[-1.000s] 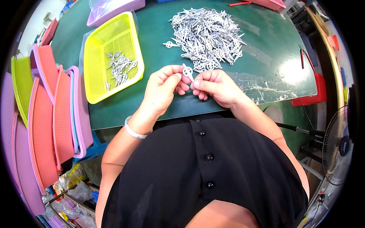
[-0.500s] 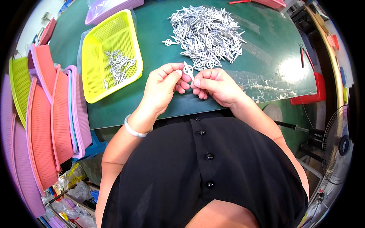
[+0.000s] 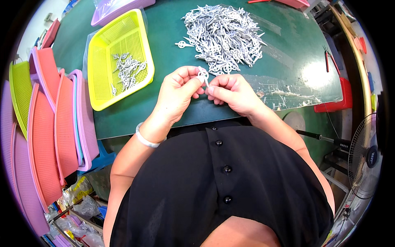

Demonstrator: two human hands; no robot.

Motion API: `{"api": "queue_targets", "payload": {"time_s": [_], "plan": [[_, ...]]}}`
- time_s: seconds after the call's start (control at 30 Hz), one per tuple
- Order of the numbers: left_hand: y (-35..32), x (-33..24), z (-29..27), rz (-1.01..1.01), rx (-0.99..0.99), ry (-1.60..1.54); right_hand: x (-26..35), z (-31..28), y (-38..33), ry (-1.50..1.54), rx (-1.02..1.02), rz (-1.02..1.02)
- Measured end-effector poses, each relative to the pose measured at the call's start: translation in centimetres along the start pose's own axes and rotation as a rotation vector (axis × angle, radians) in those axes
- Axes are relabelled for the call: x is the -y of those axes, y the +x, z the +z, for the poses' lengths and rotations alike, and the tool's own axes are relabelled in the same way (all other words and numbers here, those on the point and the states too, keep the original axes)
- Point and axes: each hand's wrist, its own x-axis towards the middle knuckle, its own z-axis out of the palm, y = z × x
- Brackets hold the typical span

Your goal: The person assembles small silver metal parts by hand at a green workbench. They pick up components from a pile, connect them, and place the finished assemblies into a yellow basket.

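Observation:
A small grey metal part (image 3: 205, 75), with a holed round head and a pointed tail, is held upright between my two hands. My left hand (image 3: 180, 89) pinches its round head between thumb and fingers. At the pointed tail, the thumb and fingertips of my right hand (image 3: 233, 94) close on it. Beyond my hands lies a large heap of similar metal parts (image 3: 224, 37) on the green table (image 3: 173, 119). One loose part (image 3: 183, 44) sits at the heap's left. The yellow-green plastic basket (image 3: 98, 78) to the left contains a smaller pile of such parts (image 3: 129, 70).
Pink, orange and purple baskets (image 3: 45, 144) are stacked at the left beside the table. A purple basket (image 3: 119, 10) stands behind the yellow-green one. Red-handled pliers (image 3: 328, 62) lie near the table's right edge. A black fan (image 3: 364, 156) stands at the far right.
My left thumb has shifted over the round head of the metal part, covering more of it. The right fingers have moved slightly at the tail. Basket and heap look the same.

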Motion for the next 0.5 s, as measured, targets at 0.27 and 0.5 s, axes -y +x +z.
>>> {"api": "queue_targets", "payload": {"time_s": [0.27, 0.5], "plan": [[-0.19, 0.02, -0.01, 0.004, 0.012, -0.008, -0.34, 0.4, -0.2, -0.163, -0.058, -0.148], [-0.36, -0.07, 0.03, 0.013, 0.025, -0.008, -0.12, 0.53, -0.41, -0.348, -0.122, -0.248]]}}
